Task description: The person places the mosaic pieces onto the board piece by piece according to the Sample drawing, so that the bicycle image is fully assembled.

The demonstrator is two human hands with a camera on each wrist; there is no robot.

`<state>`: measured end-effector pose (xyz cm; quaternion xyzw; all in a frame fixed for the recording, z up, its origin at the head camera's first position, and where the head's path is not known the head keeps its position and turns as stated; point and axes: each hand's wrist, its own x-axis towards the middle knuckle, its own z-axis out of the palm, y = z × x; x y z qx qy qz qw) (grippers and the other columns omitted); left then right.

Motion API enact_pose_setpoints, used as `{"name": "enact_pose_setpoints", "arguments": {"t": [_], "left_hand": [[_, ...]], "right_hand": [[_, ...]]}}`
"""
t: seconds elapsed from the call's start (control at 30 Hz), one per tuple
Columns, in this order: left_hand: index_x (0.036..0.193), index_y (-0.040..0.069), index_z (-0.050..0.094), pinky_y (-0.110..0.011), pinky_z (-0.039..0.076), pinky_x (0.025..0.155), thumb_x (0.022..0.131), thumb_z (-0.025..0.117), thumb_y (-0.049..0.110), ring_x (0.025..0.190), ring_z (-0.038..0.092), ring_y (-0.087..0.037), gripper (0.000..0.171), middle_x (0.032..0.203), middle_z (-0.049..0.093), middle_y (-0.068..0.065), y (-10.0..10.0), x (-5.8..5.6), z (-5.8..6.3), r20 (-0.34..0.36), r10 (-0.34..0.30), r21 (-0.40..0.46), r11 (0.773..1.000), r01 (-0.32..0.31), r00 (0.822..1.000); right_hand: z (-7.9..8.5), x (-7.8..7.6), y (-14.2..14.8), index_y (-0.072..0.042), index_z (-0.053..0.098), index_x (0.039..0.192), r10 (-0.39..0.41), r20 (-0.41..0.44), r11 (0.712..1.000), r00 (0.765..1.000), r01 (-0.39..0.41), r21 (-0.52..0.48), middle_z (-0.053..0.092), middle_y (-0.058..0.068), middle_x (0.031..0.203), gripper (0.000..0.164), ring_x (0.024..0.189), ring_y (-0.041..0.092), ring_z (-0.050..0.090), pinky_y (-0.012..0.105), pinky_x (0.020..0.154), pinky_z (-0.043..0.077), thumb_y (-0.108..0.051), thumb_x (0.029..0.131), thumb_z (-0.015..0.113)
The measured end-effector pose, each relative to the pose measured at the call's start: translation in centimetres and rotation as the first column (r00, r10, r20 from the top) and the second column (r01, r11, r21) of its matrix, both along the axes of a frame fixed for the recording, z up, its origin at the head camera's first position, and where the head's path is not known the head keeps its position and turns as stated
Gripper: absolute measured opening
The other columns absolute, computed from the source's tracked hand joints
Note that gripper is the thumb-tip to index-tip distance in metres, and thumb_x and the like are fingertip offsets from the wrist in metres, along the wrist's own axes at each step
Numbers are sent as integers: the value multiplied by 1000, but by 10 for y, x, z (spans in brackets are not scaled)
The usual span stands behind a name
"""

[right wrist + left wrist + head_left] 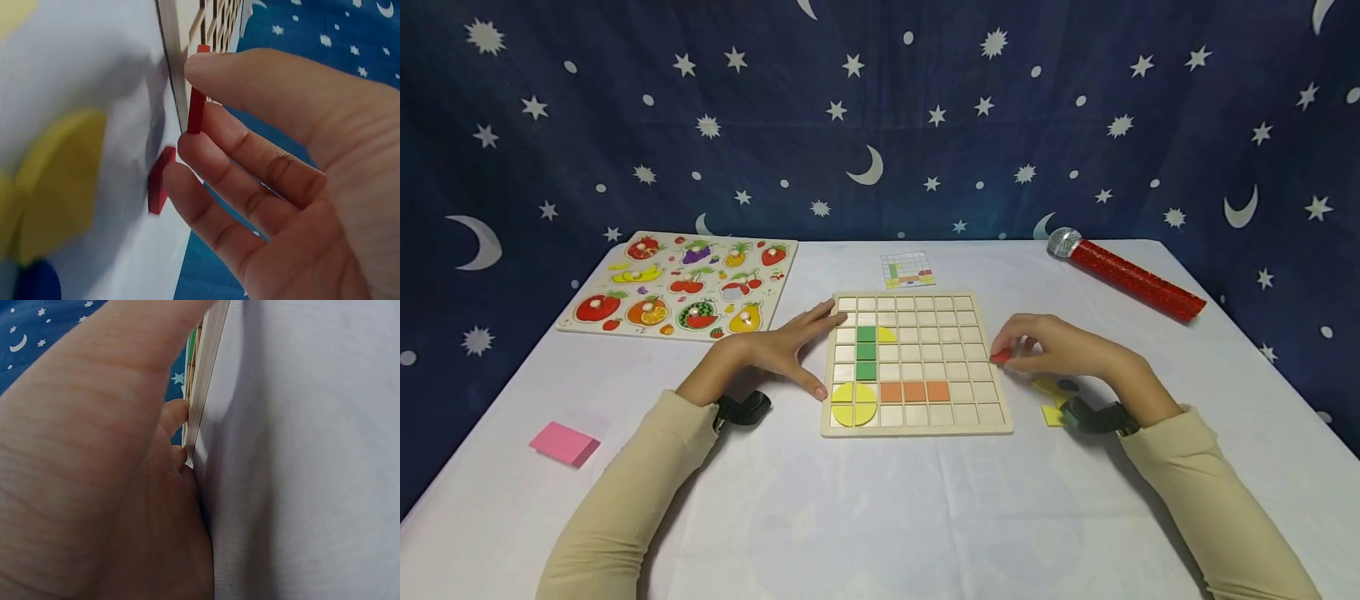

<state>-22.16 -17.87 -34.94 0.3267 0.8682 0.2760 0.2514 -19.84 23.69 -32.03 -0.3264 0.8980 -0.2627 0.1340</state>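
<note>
My left hand (782, 346) steadies a wooden grid board (917, 431), fingers at its upper left edge and thumb by the lower left. Beside the board's right edge, my right hand (1060, 346) pinches a thin red piece (196, 112) between thumb and fingers. A second red piece (161, 181) lies on the table under those fingers. On the grid sit a column of green squares (866, 351), a row of orange squares (913, 392), yellow quarter pieces forming a circle (853, 404) at the lower left, and one yellow quarter piece (887, 335) beside the top green square.
Loose yellow pieces (1052, 416) and a blue piece (1067, 385) lie near my right wrist. Behind the board is a pattern card (908, 270). A fruit puzzle (662, 287) stands back left, a red microphone (1135, 279) back right, a pink paper block (565, 444) front left.
</note>
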Motion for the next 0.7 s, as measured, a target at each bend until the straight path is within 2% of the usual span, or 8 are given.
{"name": "enact_pose_setpoints", "arguments": {"t": [0.17,0.33,0.7], "left_hand": [[158,16,9,-63,4,114,66,88,49,149,-12,-33,125,163,-15,-9,0,0,0,3,4,-4,1000,-4,1000],[159,17,9,-62,4,115,66,87,48,149,-12,-32,125,163,-15,-8,0,-1,-2,6,12,-7,1000,-12,1000],[159,16,9,-62,4,115,67,87,49,149,-11,-32,125,163,-15,-9,0,-1,-3,-1,7,-1,1000,-7,1000]], "right_hand": [[-4,2,-11,-12,73,104,33,-12,999,999,-33,7,65,-3,101,20,90,17,56,32,84,51,-6,85,74],[-10,4,-21,-12,73,104,85,-4,996,996,-85,-29,64,-3,101,20,91,19,57,32,84,51,-6,85,74],[-16,7,-34,-15,74,102,93,-15,994,996,-94,-47,65,-4,102,17,90,16,57,31,84,49,-9,86,75]]}}
